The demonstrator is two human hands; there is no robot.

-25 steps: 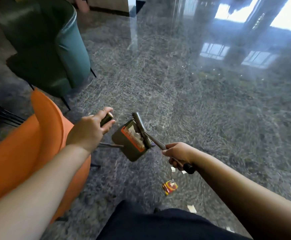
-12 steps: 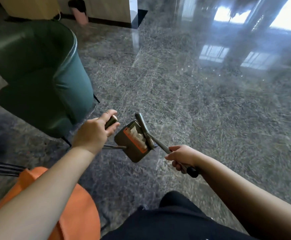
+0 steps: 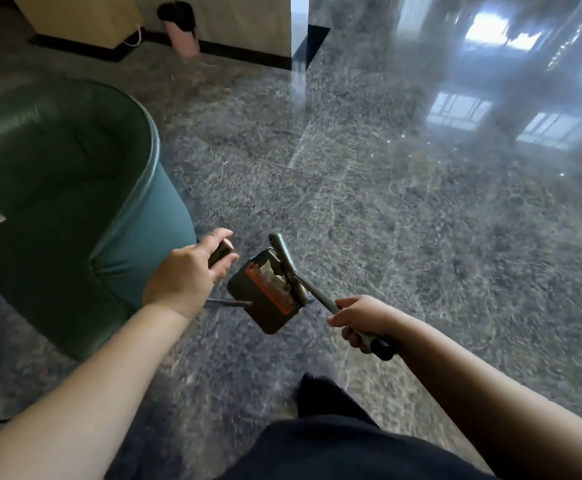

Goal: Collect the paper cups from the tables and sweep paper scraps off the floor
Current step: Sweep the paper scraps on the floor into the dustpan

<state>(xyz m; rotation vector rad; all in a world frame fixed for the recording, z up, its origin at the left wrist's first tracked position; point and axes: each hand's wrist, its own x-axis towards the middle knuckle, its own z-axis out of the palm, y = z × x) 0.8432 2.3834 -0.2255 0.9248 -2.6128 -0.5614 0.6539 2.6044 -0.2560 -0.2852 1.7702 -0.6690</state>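
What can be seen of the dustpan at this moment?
The dustpan is a dark, plastic-looking pan with an orange-red toothed strip along its mouth. It hangs above the floor on a thin dark handle, gripped by the left hand. Pale paper scraps lie inside. The broom, held by the right hand, rests across its opening.

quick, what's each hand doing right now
Left hand: closed on the dustpan handle.
Right hand: closed on the broom handle, brush head resting at the dustpan mouth.
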